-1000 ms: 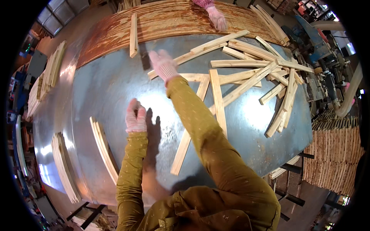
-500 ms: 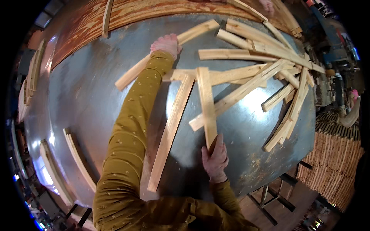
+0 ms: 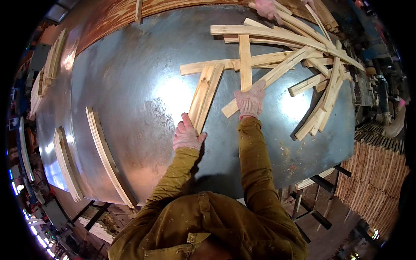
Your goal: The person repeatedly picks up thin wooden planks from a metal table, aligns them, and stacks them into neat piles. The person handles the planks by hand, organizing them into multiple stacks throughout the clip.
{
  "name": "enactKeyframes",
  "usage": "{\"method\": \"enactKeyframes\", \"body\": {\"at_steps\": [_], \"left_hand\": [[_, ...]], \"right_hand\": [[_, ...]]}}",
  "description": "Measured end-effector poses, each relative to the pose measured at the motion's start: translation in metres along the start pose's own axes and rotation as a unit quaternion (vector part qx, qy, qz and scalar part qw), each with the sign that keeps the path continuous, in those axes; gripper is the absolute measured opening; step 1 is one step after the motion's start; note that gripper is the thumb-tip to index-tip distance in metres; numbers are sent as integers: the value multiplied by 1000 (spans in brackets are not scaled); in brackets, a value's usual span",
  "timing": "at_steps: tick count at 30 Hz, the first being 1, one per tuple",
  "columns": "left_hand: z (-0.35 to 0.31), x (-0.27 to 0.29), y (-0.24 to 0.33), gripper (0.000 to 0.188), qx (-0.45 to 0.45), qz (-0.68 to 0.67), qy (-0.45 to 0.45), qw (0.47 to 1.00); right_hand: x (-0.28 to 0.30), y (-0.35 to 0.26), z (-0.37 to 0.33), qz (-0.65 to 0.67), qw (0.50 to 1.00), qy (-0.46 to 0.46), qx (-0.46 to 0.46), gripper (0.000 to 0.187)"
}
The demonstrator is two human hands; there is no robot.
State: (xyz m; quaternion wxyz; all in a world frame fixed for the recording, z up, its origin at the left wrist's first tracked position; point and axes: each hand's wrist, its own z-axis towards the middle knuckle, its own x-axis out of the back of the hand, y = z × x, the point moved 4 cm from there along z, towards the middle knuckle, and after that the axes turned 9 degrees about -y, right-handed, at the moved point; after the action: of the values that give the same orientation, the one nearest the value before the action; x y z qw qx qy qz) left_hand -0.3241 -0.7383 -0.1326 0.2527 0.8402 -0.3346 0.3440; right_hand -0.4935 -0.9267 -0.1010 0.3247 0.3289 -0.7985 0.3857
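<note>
My left hand [image 3: 187,133], in a pale glove, is closed around the near end of two wooden slats [image 3: 206,96] lying side by side. Their far ends rest by a crosswise slat [image 3: 197,68]. To the right, my gloved right hand [image 3: 250,101] grips the near end of another slat [image 3: 245,65], which points away from me across the pile. Under that hand runs a diagonal slat [image 3: 284,70]. A loose fan of several slats [image 3: 323,117] spreads over the right part of the metal table [image 3: 143,60].
Another person's gloved hand [image 3: 266,9] reaches onto the pile's far side. Paired slats [image 3: 106,151] and a further bundle [image 3: 66,164] lie at the left. A tall stack of wooden pieces [image 3: 368,186] stands beyond the table's right edge.
My left hand has come back from the far slat to the near end of two slats, now side by side. My right hand has moved forward with its slat. The other person's hand reaches further in.
</note>
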Motion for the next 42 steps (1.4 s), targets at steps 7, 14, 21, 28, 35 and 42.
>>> {"method": "enactKeyframes", "body": {"at_steps": [7,14,21,28,35,42], "left_hand": [[-13,-15,-86,62,-45,-551,-70,830],[-68,-23,-161,43,-25,-795,-128,592],[-156,-9,-205,76,157,-454,59,875],[-165,28,-345,75,331,-100,221,912],[-156,27,-371,107,301,-146,155,930],[-163,18,-185,74,-179,-621,-12,763]], "right_hand": [[-23,93,-110,-88,980,-119,133,92],[-52,118,-169,40,916,-226,330,80],[-91,80,-225,285,822,-424,250,84],[-148,46,-275,390,737,-530,153,80],[-159,4,-293,420,732,-507,175,73],[-169,-69,-298,370,730,-296,493,69]]}}
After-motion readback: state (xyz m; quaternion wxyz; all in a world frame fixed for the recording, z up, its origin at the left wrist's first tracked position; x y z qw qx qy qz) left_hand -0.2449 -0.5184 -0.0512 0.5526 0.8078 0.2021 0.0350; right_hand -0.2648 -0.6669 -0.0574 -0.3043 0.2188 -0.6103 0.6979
